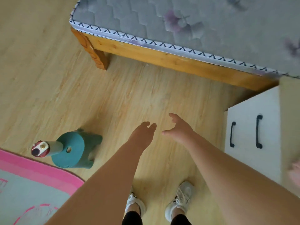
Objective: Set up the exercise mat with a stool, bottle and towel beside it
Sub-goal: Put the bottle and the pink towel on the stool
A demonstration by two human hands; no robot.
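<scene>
Wood floor (138, 95) carries the mat (24, 184); the stool (71, 151) stands just beside it, bottle (42, 148) on top for easy reach. Both the left hand (143, 132) and right hand (180, 129) hover empty, fingers (173, 117) loose, unclenched. No towel in view.

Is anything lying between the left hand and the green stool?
No. The head view shows only bare wooden floor between the left hand and the stool.
</scene>
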